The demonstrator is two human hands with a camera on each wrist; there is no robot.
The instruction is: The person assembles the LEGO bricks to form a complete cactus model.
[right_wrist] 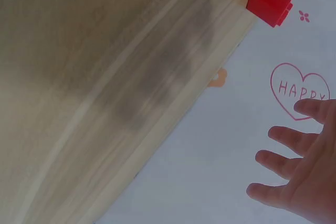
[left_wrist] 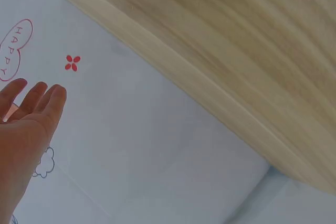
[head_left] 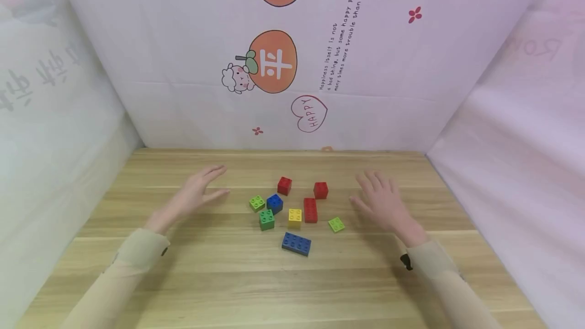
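Note:
My left hand (head_left: 195,193) is held left of a group of toy bricks, fingers extended and holding nothing. On the right, my right hand (head_left: 380,201) has its fingers spread and is also without anything in it. Between them lie a red square brick (head_left: 284,186), another red square brick (head_left: 321,190), a long red brick (head_left: 310,210), a blue square brick (head_left: 274,203), a green brick (head_left: 267,220), a yellow brick (head_left: 294,218) and a long blue brick (head_left: 296,243). A flat lime brick (head_left: 257,203) sits nearest the left hand; another flat lime brick (head_left: 336,225) lies nearest the right.
The bricks stand on a wooden table (head_left: 228,288). A white printed cloth (head_left: 375,116) rises behind the table's far edge, and white cloth walls (head_left: 525,156) flank it on both sides.

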